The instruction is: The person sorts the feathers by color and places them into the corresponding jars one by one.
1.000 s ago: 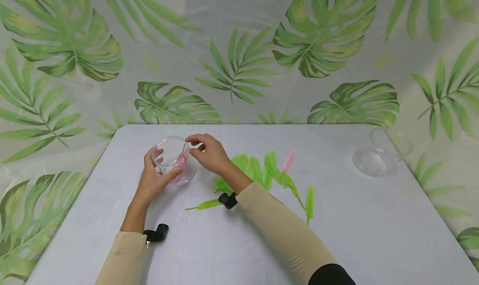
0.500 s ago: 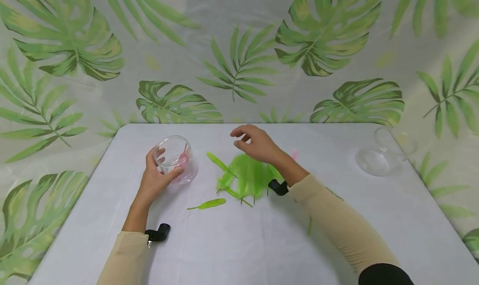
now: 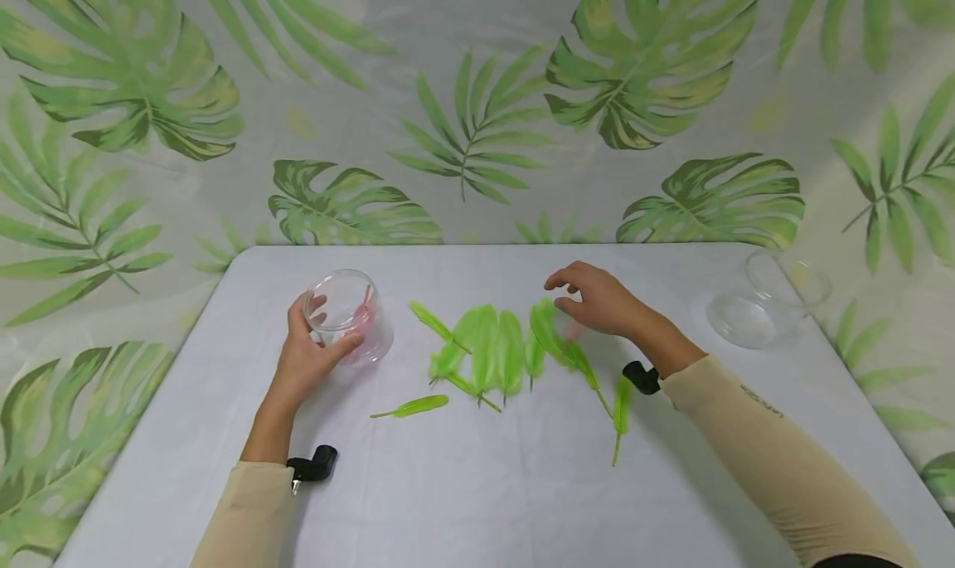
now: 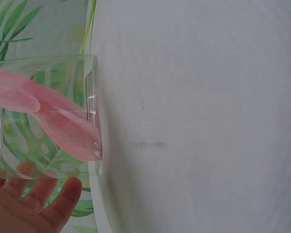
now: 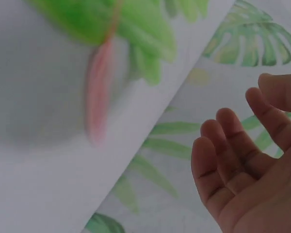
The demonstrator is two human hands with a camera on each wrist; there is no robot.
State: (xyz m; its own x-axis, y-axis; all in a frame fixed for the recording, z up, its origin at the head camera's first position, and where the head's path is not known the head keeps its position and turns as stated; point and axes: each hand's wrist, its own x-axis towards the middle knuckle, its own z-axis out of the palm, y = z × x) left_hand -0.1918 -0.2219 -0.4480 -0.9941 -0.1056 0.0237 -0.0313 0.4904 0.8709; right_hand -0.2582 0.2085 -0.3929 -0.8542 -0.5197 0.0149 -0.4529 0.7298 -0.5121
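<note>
Around the side of a clear round jar [image 3: 345, 313] at the table's left, my left hand [image 3: 307, 359] curls its fingers and thumb. Pink feathers [image 4: 63, 119] lean inside the jar, as the left wrist view shows. My right hand [image 3: 603, 301] hovers over the right end of the feather spread, its fingers loosely bent and nothing held in them. Just below it lies a pink feather [image 5: 100, 94], partly covered by the hand in the head view. Several green feathers [image 3: 511, 352] lie fanned across the middle of the table.
Another clear round container [image 3: 742, 321] stands near the table's right edge. One green feather [image 3: 420, 406] lies apart toward the left front, another [image 3: 621, 415] at the right. A leaf-printed cloth [image 3: 477, 137] hangs behind the white table [image 3: 462, 502].
My right hand has left the jar's rim and moved right, across the green feathers, to above the pink feather. The left hand keeps holding the jar in the same place.
</note>
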